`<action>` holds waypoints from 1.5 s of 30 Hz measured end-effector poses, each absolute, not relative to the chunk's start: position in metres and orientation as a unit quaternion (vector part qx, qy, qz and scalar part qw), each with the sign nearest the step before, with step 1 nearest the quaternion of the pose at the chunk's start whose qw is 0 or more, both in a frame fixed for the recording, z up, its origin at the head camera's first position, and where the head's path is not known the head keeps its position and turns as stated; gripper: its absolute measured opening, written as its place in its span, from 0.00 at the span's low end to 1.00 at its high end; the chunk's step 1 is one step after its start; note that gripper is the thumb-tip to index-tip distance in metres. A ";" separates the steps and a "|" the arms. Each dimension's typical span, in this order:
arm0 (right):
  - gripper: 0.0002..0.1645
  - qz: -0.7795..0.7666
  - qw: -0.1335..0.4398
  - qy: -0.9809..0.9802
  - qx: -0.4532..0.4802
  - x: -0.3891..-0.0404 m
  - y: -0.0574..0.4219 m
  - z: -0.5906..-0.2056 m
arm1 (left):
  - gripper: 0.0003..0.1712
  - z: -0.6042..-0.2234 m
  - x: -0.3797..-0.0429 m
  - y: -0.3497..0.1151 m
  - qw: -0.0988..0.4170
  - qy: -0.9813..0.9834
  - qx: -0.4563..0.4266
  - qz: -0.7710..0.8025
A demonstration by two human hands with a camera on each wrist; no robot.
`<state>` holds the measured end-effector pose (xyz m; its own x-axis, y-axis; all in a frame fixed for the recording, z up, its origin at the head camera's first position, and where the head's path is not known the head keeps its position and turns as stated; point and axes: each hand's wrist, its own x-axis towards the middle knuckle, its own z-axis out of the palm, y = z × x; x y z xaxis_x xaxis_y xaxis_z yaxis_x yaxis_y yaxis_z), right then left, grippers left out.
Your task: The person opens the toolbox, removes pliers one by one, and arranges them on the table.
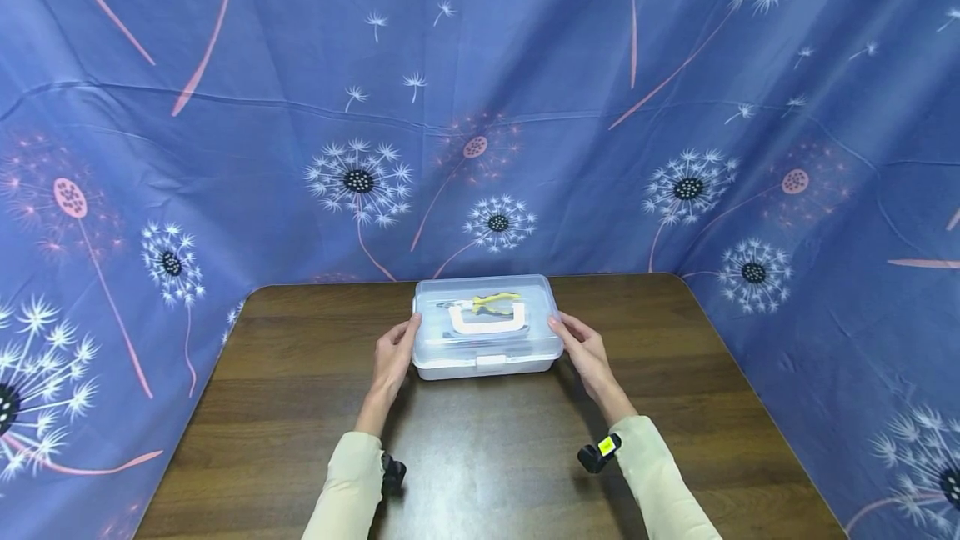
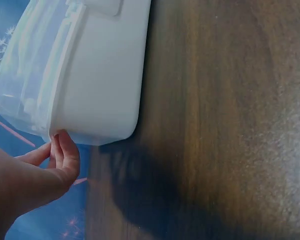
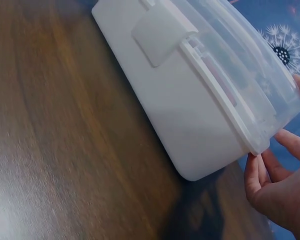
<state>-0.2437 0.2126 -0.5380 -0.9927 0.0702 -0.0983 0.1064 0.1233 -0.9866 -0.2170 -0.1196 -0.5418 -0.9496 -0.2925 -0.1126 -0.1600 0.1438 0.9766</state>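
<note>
A toolbox with a clear lid and white base is at the table's far edge. Its lid is down, with a white carry handle on top and a front latch. Through the lid, yellow-handled pliers show. My left hand grips the left end, its fingertips under the lid's rim in the left wrist view. On the opposite end, my right hand holds the box, thumb on the lid. Curled fingers meet the rim's corner in the right wrist view.
The brown wooden table stretches out on both sides and in front of the box. Behind and beside it hangs a blue cloth with a dandelion print. Dark wrist cameras sit at both sleeves.
</note>
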 end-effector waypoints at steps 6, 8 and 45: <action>0.37 -0.654 0.017 0.753 0.064 -0.244 0.203 -0.536 | 0.40 -0.539 -0.217 -0.126 0.046 -0.730 0.157 -0.663; 0.37 -0.654 0.016 0.753 0.066 -0.244 0.201 -0.536 | 0.41 -0.538 -0.217 -0.127 0.041 -0.722 0.158 -0.672; 0.38 -0.647 0.009 0.755 0.109 -0.188 0.191 -0.535 | 0.42 -0.541 -0.168 -0.130 0.038 -0.728 0.178 -0.661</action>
<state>-0.1884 0.1912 -0.5352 -0.9761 0.1533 -0.1543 0.1758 0.1389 -0.9746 -0.1680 -0.1301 -0.5407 -0.9337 -0.3098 -0.1793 -0.2082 0.0624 0.9761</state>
